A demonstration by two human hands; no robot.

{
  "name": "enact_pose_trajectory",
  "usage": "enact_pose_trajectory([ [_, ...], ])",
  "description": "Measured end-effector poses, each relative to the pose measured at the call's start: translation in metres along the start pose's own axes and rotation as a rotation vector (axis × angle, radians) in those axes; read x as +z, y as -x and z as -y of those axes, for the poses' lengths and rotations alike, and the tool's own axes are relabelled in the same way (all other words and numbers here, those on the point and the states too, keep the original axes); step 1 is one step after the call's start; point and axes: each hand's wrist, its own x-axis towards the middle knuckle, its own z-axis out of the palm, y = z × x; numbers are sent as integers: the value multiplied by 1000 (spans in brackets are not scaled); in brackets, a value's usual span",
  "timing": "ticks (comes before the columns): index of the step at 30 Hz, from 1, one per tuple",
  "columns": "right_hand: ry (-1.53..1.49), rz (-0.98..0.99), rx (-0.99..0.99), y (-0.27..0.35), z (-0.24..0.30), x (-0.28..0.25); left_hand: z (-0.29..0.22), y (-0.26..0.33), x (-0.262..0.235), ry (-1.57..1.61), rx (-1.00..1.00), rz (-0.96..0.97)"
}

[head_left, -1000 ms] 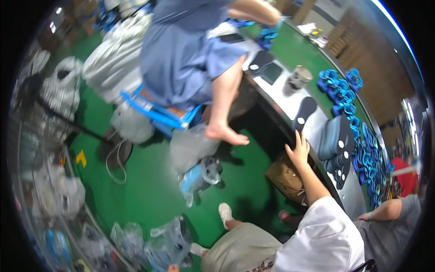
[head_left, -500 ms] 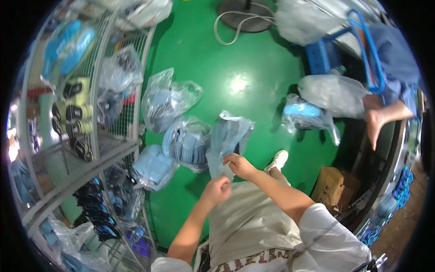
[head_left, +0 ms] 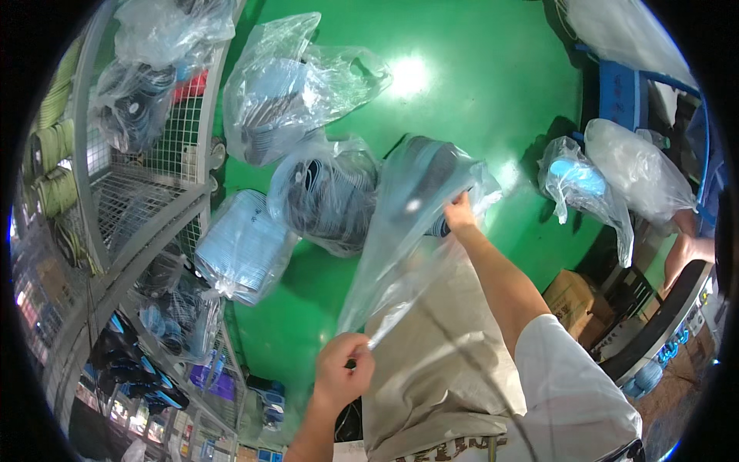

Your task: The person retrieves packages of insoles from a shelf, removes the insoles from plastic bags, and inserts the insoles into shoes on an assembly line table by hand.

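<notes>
A clear plastic bag (head_left: 396, 219) is stretched between my two hands in front of my apron. Inside it lies a stack of dark grey, blue-edged pieces shaped like shoe soles (head_left: 429, 163). My left hand (head_left: 345, 371), low and close to my body, is closed on a pulled-out corner of the bag. Farther off, my right hand (head_left: 459, 213) pinches the bag's right side, beside the soles. Touching it on the left is another clear bag of stacked soles (head_left: 327, 196). A tied bag of light blue soles (head_left: 248, 242) sits nearer the rack.
Wire shelving (head_left: 146, 204) with bagged footwear runs along the left. Another large bag of blue soles (head_left: 277, 96) lies ahead on the green floor (head_left: 477, 85). To the right are a bag with a blue item (head_left: 577, 177), a blue crate (head_left: 620, 96) and a cardboard box (head_left: 573, 296).
My left hand has drawn down toward me, stretching the bag. My right hand has moved forward and right along it. The view has shifted closer to the bags.
</notes>
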Motion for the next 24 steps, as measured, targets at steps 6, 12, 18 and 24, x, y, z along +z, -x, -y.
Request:
enact_pose_trajectory([
  [6,586,378,-417,28,51,-40,33,-9,-35,-576,-272,109],
  [12,1199,202,-1086,-25,27,-23,81,-49,-40,-828,-387,326],
  [18,1181,84,-1599,-45,50,-33,81,-88,-17,-1021,-195,623],
  [24,899,-65,-1484,-90,-34,-8,25,-147,116,-602,438,654],
])
